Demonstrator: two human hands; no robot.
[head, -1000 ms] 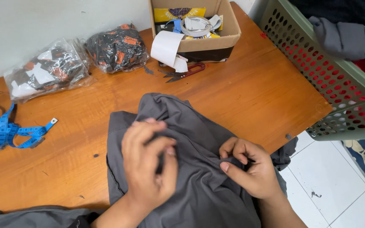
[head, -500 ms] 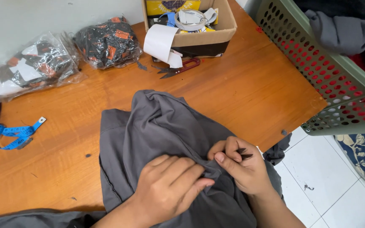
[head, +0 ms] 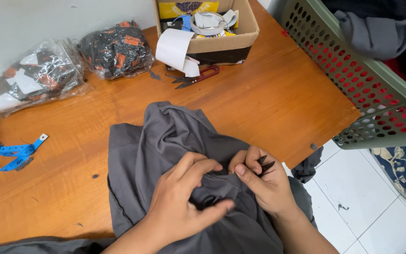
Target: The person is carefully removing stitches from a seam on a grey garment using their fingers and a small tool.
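A dark grey garment (head: 165, 141) lies bunched on the wooden table (head: 269, 94), hanging over its near edge. My left hand (head: 184, 197) presses down on the cloth and pinches a fold near a seam. My right hand (head: 261, 181) grips the same fold just to the right, with a small dark piece pinched between thumb and fingers. The two hands almost touch.
A cardboard box (head: 222, 33) of odds and ends stands at the back, red-handled snips (head: 196, 77) in front of it. Two plastic bags (head: 113, 49) of patterned pieces lie at the back left, a blue tape measure (head: 3, 150) at the left edge, a green perforated basket (head: 367, 80) at the right.
My left hand has dropped from above the cloth onto it and closed on a fold beside my right hand. The view has shifted slightly; the right hand stays on the seam.
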